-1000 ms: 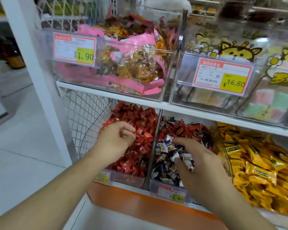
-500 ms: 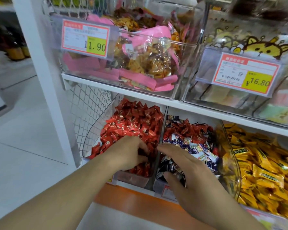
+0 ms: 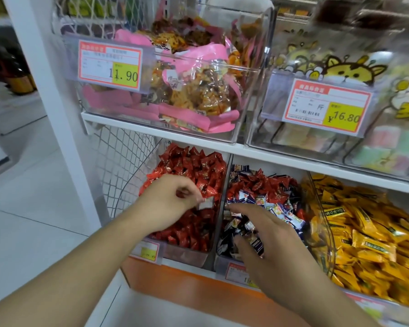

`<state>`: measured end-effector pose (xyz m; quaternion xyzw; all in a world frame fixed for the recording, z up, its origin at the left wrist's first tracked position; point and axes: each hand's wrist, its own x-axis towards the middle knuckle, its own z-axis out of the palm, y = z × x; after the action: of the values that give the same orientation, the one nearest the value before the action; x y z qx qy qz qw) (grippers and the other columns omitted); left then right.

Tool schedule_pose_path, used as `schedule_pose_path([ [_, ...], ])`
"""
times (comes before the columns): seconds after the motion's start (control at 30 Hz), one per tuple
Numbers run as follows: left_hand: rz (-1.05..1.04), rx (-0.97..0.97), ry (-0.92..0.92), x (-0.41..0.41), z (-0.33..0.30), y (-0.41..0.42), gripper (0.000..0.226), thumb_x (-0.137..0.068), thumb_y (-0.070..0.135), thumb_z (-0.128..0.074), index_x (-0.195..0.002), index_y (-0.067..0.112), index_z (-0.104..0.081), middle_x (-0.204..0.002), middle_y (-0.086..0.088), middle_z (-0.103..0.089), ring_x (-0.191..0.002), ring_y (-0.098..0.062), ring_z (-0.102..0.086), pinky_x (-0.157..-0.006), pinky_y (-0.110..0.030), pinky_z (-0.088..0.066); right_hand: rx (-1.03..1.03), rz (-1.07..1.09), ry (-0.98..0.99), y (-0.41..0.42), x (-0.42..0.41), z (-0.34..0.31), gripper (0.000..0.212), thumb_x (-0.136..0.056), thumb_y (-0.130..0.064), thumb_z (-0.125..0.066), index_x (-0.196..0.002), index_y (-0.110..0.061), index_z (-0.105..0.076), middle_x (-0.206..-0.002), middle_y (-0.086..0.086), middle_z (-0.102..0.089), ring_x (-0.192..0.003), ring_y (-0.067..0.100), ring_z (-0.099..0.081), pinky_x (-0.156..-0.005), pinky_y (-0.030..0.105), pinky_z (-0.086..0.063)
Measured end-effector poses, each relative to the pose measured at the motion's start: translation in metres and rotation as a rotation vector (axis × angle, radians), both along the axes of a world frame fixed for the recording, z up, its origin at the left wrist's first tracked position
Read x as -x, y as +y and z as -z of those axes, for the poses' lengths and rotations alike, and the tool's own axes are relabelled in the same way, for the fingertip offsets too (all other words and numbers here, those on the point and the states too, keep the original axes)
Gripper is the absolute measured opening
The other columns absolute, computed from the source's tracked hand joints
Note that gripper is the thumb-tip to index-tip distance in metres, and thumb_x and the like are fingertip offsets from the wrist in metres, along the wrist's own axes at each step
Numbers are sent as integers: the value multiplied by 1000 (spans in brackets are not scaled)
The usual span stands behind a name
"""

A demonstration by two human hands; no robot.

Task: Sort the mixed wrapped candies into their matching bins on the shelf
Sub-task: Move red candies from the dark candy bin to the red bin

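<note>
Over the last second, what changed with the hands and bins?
The left hand, a fist over the red candies before, now pinches a small wrapper above them. The right hand stayed in the mixed bin. Bins didn't move.

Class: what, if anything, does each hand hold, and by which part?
The left hand pinches a small wrapped candy by one end. The right hand rests on the mixed candies; grasp unclear.
</note>
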<state>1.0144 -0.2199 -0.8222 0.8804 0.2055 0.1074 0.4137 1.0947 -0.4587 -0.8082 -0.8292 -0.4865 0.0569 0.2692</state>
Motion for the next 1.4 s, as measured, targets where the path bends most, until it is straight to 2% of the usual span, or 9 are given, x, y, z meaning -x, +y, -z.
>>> schedule_pose_path([
  [0.17, 105, 179, -29, 11, -46, -26, 3, -92, 33, -76, -91, 32, -79, -86, 12, -78, -88, -2, -72, -94, -32, -51, -66, 38, -30, 5, 3, -5, 59, -100, -36, -62, -149, -51, -34, -139, -43, -32, -122, -33, -24, -93, -8, -21],
  [0.23, 193, 234, 2, 11, -52, -39, 3, -92, 29, -76, -93, 29, -80, -88, 11, -79, -90, -4, -74, -98, -36, -52, -97, 56, -83, 5, 3, -5, 49, -98, -37, -65, -143, -43, -48, -136, -34, -46, -123, -16, -40, -98, 4, -35],
  [0.37, 162, 260, -26, 4, -47, -46, 8, -97, 30, -71, -99, 29, -78, -91, 11, -79, -91, -4, -74, -94, -34, -55, -171, 180, -192, -3, -6, -1, 25, -94, -35, -67, -119, -29, -67, -109, -16, -65, -101, 11, -63, -78, 34, -58],
  [0.5, -61, 168, -53, 0, -16, -18, 18, -99, 14, -66, -98, 30, -74, -90, 13, -78, -86, -4, -74, -85, -35, -61, 22, 359, -281, -12, -22, 4, 62, -87, -19, -77, -145, -15, -55, -136, 3, -63, -132, 26, -54, -102, 40, -51],
  [0.67, 3, 20, 85, -2, 23, -1, 24, -94, 14, -73, -102, 37, -72, -97, 15, -73, -95, -1, -69, -92, -27, -58, 40, -7, -197, 4, -3, 0, 70, -98, -23, -60, -159, -38, -28, -161, -25, -25, -151, -6, -13, -118, 10, -10],
  [0.83, 142, -236, 243, -13, 43, -7, 32, -93, 46, -69, -125, 44, -67, -111, 15, -72, -103, -10, -67, -94, -32, -56, 67, -168, -172, 17, 3, 15, 60, -99, -26, -59, -156, -31, -40, -161, -27, -26, -152, -8, -2, -126, 32, -22],
  [1.07, 76, -466, 301, -15, 48, 10, 12, -87, 30, -70, -92, 41, -73, -95, 16, -71, -102, -20, -62, -99, -38, -49, 60, -154, -165, 15, 0, 15, 52, -102, -25, -57, -152, -34, -45, -156, -32, -30, -151, -9, -8, -125, 31, -23],
  [1.23, 134, -492, 303, -17, 48, 8, 31, -95, 30, -62, -119, 47, -71, -115, 16, -72, -115, -15, -59, -111, -37, -34, 74, -142, -135, 16, 1, 13, 51, -103, -25, -56, -152, -36, -45, -156, -34, -28, -151, -11, -6, -125, 31, -23],
  [1.4, 147, -559, 307, -21, 48, 2, 22, -97, 45, -61, -115, 46, -73, -109, 16, -68, -114, -15, -54, -108, -36, -28, 73, -147, -100, 15, 2, 11, 50, -104, -24, -57, -152, -34, -46, -156, -34, -28, -151, -12, -4, -125, 30, -23],
])
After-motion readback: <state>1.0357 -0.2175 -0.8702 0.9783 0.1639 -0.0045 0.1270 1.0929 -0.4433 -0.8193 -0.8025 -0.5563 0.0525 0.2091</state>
